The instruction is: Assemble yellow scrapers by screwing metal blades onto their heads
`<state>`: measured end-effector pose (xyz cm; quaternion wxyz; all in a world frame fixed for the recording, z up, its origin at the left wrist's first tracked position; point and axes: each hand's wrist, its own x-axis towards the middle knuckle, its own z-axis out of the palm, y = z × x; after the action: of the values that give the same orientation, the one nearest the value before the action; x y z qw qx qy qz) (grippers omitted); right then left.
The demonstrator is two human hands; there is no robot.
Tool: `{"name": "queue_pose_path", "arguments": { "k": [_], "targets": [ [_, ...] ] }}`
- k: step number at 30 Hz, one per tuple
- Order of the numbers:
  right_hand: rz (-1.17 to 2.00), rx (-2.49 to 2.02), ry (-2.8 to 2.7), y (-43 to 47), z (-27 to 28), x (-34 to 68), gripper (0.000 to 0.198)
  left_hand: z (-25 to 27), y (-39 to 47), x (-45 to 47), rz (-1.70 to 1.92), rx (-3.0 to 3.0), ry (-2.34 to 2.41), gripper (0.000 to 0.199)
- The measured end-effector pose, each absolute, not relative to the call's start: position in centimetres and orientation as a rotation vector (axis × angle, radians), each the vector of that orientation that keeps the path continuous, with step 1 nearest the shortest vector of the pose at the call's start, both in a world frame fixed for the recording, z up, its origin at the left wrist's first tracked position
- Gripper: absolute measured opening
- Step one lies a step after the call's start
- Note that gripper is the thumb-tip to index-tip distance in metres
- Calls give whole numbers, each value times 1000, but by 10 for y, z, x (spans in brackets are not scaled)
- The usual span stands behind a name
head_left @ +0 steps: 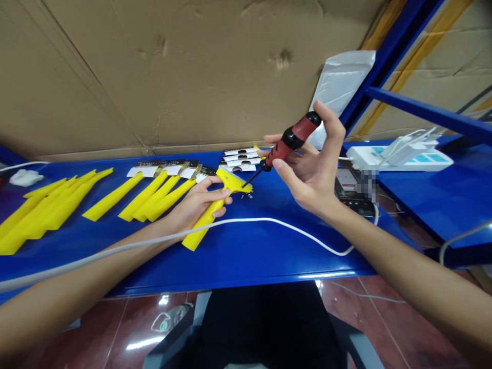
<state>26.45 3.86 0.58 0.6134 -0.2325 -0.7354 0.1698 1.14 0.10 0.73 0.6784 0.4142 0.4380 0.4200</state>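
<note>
My left hand is closed around the neck of a yellow scraper, which has a flat wide head and a broad handle. In my right hand is a red and black screwdriver, slanting down to the left. Its tip meets the scraper head near the right corner, where a screw may sit; the contact is too small to make out. My right index finger presses on the end of the screwdriver handle. Beside the scraper head lie several tiny screws or nuts on the blue table.
Several yellow scrapers with blades lie left of my left hand, and more yellow handles farther left. Packaged blades are stacked behind. A white cable crosses in front. A power strip sits at right, below blue shelf bars.
</note>
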Motion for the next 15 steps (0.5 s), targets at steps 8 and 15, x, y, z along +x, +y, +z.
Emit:
{"name": "queue_pose_path", "arguments": {
  "k": [8, 15],
  "targets": [
    [197, -531, -1644, 62, -6, 271, 100, 9, -2, 14, 957, 925, 1007, 32],
    [432, -531, -1722, 42, 5, 267, 91, 2, 3, 9, 949, 942, 959, 29]
  ]
}}
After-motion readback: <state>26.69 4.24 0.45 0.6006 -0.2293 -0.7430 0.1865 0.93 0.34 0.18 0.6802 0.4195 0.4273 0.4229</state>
